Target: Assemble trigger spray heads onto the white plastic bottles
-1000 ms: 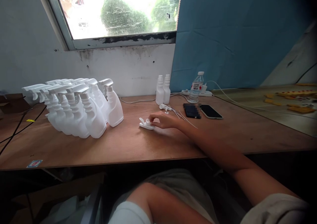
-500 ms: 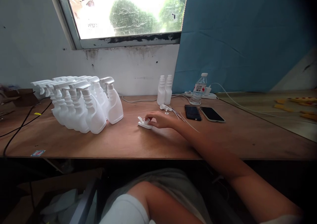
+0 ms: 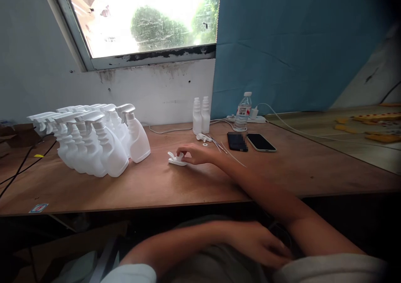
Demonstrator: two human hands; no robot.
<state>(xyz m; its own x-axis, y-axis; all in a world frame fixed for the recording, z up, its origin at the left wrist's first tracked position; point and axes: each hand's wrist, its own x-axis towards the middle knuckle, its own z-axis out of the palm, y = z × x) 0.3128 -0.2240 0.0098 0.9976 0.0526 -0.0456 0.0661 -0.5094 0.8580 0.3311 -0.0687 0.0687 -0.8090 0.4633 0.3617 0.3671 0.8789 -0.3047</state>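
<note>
A plywood table (image 3: 150,191) bore a cluster of white spray bottles (image 3: 94,149) at left. My left hand (image 3: 253,243) had just swung into view over my lap, and I could not tell its grip. My right hand (image 3: 194,154) still pinched the trigger sprayer head (image 3: 175,160), which lay unlifted on the table.

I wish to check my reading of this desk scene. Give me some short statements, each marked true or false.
1. The right hand grips a white trigger head lying on the table. True.
2. The left hand rests on the table. False: it is low, below the table edge, holding nothing visible.
3. Two white bottles without heads stand upright near the wall. True.
4. The water bottle lies on its side. False: it stands upright.
5. The spray bottles stand in a group to the left of the right hand. True.
</note>
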